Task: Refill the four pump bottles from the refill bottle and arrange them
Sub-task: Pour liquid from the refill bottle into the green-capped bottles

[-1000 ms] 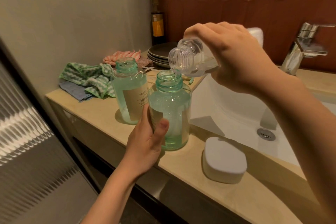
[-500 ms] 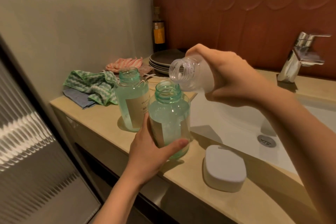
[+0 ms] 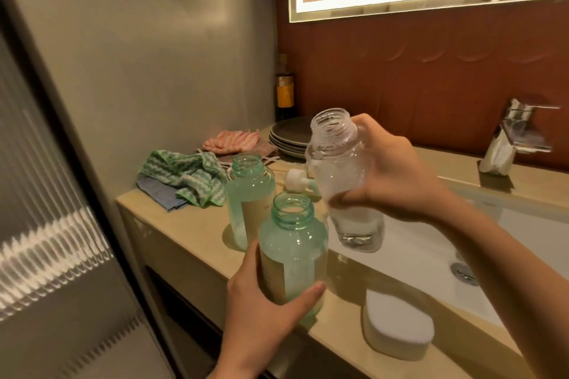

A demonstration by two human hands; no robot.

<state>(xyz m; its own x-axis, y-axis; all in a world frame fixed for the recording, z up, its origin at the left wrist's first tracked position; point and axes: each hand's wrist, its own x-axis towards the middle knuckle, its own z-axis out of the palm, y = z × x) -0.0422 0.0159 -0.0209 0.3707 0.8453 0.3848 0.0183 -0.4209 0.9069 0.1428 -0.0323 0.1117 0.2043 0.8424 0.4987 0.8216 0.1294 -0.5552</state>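
Filling looks done: left hand [image 3: 261,314] wraps the near green bottle [image 3: 292,249], right hand [image 3: 397,178] grips the upright refill bottle [image 3: 338,169] at two o'clock; pump top [image 3: 296,177] probably next.

Pump bottle [image 3: 249,194], cloths [image 3: 184,175], plates [image 3: 288,135] crowd counter [image 3: 197,228] left; sink basin [image 3: 415,252] free right.

We see of ourselves only two bare arms. The left grip [image 3: 261,314] and right grip [image 3: 397,175] are uncovered hands. The left forearm [image 3: 237,360] and right forearm [image 3: 508,271] are slim, smooth and bare up to the picture's edge.
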